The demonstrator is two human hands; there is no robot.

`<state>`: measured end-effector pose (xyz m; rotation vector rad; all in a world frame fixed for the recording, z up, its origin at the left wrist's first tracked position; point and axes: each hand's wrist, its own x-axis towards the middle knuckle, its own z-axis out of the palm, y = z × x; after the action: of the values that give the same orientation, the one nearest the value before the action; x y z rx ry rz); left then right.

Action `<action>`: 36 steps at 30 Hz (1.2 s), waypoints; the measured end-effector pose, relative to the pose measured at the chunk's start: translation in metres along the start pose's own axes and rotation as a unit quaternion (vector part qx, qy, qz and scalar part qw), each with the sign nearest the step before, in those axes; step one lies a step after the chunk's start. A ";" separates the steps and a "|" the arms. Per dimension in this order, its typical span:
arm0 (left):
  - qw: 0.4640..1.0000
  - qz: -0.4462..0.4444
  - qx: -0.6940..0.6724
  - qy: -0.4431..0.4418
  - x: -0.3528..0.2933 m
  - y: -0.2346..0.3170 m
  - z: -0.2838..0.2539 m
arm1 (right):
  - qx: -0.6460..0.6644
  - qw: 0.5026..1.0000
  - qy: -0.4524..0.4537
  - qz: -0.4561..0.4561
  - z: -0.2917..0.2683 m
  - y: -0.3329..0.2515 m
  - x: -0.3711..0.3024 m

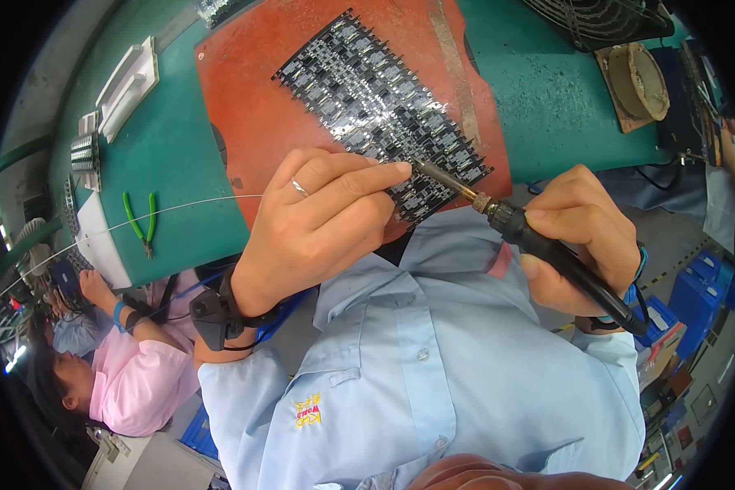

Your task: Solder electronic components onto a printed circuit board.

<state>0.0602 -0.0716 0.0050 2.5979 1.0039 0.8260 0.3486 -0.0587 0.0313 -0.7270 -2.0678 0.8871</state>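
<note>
A black panel of several small circuit boards (359, 90) lies slantwise on a red-orange mat (249, 106). My right hand (584, 233) grips a soldering iron (539, 245) by its black handle, its thin tip reaching the panel's near part. Beside that tip, my left hand (322, 208) is closed in a pinch, thumb and forefinger low over the boards. A thin solder wire (196, 201) runs in from the left and passes into this hand. Its end at the fingertips is too small to make out.
Green-handled cutters (149, 233) lie on the green table (188, 237) at left, near white fixtures (126, 90). At far right stand a round tin (635, 82) on a wooden block and a dark fan-like grille (596, 20). A person in pink (143, 376) works at lower left.
</note>
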 end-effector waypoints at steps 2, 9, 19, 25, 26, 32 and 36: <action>1.000 -0.003 0.004 -0.003 -0.001 0.000 -0.001 | -0.001 1.000 -0.002 -0.004 0.000 0.002 0.000; 1.000 0.000 0.005 -0.002 -0.004 0.002 -0.001 | 0.033 0.997 0.067 -0.017 -0.003 0.007 -0.007; 0.994 -0.072 0.055 0.068 -0.021 0.010 -0.029 | -0.171 0.983 -0.048 -0.037 0.032 0.015 0.010; 0.976 -0.176 0.077 0.103 -0.037 0.016 -0.040 | -0.223 0.972 -0.073 0.023 0.048 0.018 0.022; 0.972 -0.195 0.078 0.108 -0.038 0.017 -0.040 | -0.223 0.972 -0.077 0.017 0.048 0.019 0.026; 0.970 -0.200 0.060 0.125 -0.024 0.010 -0.033 | -0.221 0.975 -0.034 0.019 0.044 0.032 0.053; 0.980 -0.163 0.066 0.088 -0.012 0.003 -0.034 | -0.220 0.975 -0.030 0.003 0.029 0.032 0.052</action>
<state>0.0343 -0.0813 0.0284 2.3952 1.5318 0.9410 0.3024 -0.0122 0.0142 -0.9462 -2.3470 0.4556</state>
